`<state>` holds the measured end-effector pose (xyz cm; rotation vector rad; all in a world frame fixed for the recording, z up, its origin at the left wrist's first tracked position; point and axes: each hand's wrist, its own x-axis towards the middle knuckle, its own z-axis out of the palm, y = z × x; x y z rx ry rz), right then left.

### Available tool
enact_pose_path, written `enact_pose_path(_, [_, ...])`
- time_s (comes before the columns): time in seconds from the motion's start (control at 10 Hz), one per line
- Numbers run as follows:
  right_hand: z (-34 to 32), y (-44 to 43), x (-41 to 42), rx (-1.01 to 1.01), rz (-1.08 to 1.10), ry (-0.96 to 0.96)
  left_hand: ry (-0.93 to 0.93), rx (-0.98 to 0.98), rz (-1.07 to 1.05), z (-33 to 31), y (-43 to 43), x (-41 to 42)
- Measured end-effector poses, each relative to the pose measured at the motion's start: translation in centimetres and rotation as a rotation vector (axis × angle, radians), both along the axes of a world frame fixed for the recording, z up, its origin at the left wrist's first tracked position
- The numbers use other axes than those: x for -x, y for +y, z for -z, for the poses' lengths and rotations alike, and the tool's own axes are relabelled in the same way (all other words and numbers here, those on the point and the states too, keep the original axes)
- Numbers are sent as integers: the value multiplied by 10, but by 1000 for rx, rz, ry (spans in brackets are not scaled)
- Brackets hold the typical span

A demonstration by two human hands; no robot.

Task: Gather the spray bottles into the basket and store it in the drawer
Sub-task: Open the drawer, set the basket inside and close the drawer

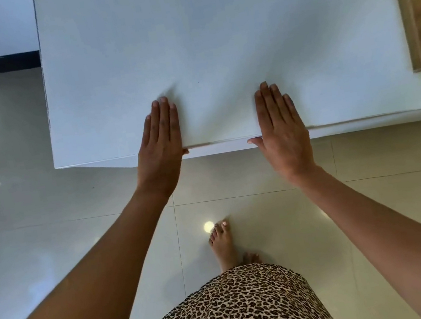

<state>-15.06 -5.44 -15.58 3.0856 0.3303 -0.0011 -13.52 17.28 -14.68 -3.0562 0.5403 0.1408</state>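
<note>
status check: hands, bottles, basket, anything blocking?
Left hand and right hand flat, open, on the white top, empty. No spray bottles, basket or drawer in view. Nothing in the way.

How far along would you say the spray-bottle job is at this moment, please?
No spray bottles or basket show anywhere, so I cannot confirm anything as done. In hand: the left hand and right hand lie flat, fingers extended, on the white cabinet top at its front edge. No drawer shows, so what is left cannot be judged.

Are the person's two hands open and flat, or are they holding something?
Open and flat. The left hand and the right hand lie palm-down on the white top, holding nothing.
</note>
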Motion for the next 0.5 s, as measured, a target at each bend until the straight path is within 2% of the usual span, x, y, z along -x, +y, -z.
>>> enact_pose_path(0.3, [9,-6,-5,64,-108,-160,-177,10,115,14,9,2])
enact_pose_path(0.5, [3,1,-1,-86,4,-37,-58,108,23,5,4,3])
